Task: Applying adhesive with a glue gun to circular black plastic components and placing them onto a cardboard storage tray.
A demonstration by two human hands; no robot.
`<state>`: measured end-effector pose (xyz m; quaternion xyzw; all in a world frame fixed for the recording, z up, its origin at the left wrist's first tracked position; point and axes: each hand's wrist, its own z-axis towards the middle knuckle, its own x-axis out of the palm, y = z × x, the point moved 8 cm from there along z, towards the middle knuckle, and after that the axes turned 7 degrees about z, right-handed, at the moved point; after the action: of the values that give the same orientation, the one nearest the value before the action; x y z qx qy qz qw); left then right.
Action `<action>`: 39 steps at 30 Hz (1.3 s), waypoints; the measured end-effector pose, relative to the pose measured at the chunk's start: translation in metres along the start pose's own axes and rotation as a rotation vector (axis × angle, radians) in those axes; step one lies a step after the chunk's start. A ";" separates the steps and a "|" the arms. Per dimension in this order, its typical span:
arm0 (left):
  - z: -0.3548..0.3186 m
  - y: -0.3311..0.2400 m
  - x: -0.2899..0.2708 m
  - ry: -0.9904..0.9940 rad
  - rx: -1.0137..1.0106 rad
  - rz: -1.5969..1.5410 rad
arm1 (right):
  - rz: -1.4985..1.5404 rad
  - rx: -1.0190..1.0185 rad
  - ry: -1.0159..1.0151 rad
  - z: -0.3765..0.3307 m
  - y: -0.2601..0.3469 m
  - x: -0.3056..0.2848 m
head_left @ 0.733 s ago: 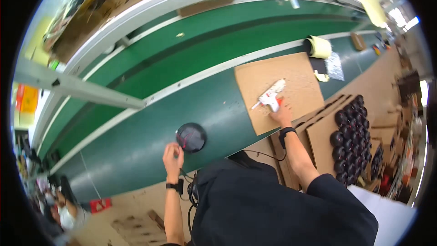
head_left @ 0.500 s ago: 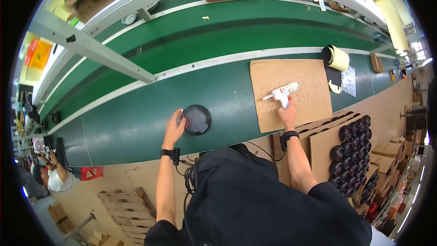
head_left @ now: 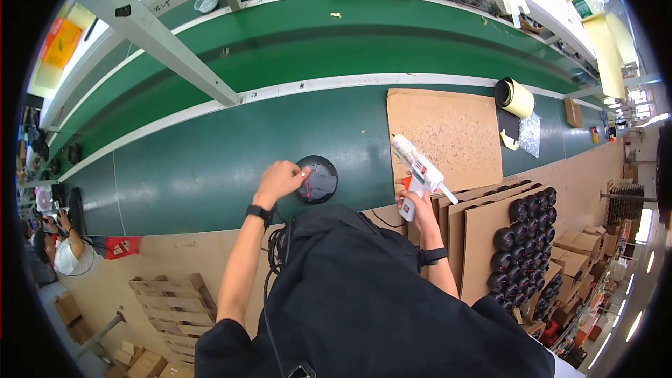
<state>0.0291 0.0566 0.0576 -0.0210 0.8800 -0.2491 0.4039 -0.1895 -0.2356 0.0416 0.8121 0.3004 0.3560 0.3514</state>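
Fingers of the left hand [head_left: 280,180] curl onto the rim of a round black disc [head_left: 317,179] lying near the front edge of the green bench [head_left: 210,161]; the right hand [head_left: 418,211] grips a white glue gun [head_left: 418,171], raised over the cardboard sheet [head_left: 448,133] beside it

Black short-sleeved top, bare forearms; a black band on the left wrist [head_left: 260,213], another on the right wrist [head_left: 433,256], possibly watches; dark cable down the chest
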 end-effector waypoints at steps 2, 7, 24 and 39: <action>0.005 -0.002 0.016 0.203 -0.018 0.092 | -0.038 0.043 0.061 -0.001 0.002 0.017; 0.026 -0.003 0.035 0.164 0.171 0.331 | -0.433 0.041 0.238 0.000 0.012 0.063; 0.059 -0.003 0.009 -0.113 0.416 -0.085 | -1.213 -0.362 0.639 -0.019 -0.019 0.151; 0.045 -0.003 0.004 -0.149 0.404 -0.129 | -1.470 -0.401 0.468 -0.029 -0.031 0.179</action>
<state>0.0588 0.0343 0.0316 -0.0140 0.7767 -0.4436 0.4470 -0.1182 -0.0756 0.0978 0.2312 0.7553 0.2416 0.5636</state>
